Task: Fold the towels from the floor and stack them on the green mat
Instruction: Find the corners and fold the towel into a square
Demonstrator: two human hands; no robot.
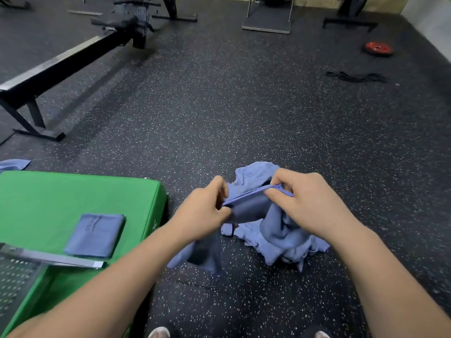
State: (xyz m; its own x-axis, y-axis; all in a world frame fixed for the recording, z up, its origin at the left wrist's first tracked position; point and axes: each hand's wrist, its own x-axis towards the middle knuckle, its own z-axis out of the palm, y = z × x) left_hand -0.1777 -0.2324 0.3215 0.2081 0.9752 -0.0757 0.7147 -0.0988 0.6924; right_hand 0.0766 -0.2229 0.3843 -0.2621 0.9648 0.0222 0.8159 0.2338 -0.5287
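I see my left hand [205,211] and right hand [300,198] pinching a towel [249,208] edge stretched between them, above the pile [280,242], right of the mat [61,198].

The left grip [202,213] and right grip [310,203] are bare, as are both forearms [109,284]. 2 whitish shoe tips [159,332] show at the bottom edge.

Black rubber floor [244,106], white-speckled. Long black rowing machine [73,59] at far left. Round red weight plate [379,48] at far right, tangled black strap [355,77] near it. Perforated grey metal panel [14,281] at lower left.
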